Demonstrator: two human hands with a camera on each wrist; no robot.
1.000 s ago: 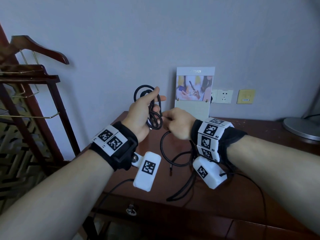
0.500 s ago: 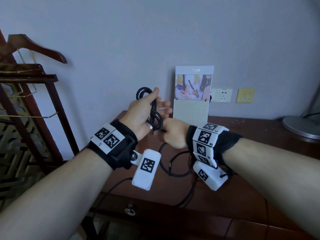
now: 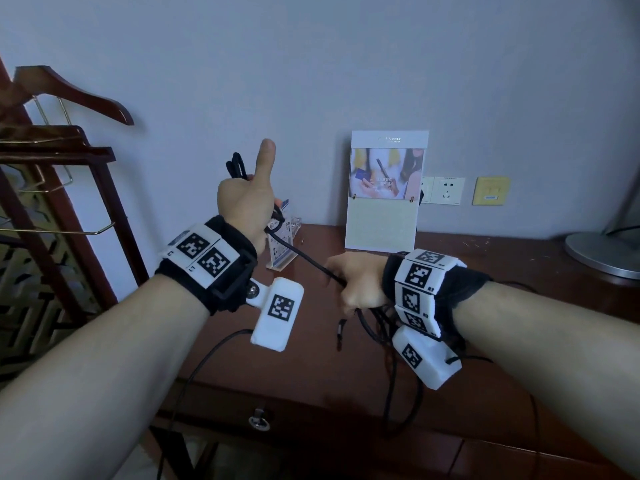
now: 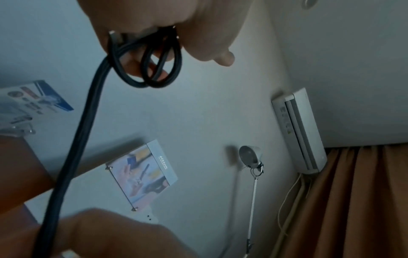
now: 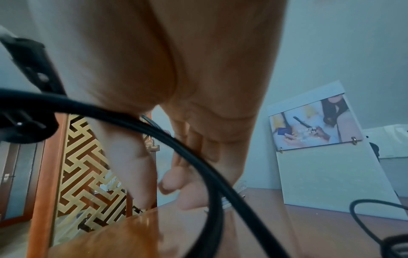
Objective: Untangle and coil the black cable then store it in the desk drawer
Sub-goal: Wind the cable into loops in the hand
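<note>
My left hand is raised above the desk with its thumb pointing up, its fingers curled round several small loops of the black cable. A taut stretch of the cable runs down and right from it to my right hand, which grips the cable low over the desk. The free cable end with its plug dangles below the right hand. In the right wrist view the cable arcs under the palm. The drawer front with its metal pull is below the desk edge and looks closed.
A white picture board leans on the wall behind the hands. A small clear card stand sits at the desk's back left. A lamp base is at the right. A wooden coat rack stands to the left.
My hands have parted: the left rose and turned thumb-up with the coil, the right dropped down and right, pulling a stretch of cable taut between them.
</note>
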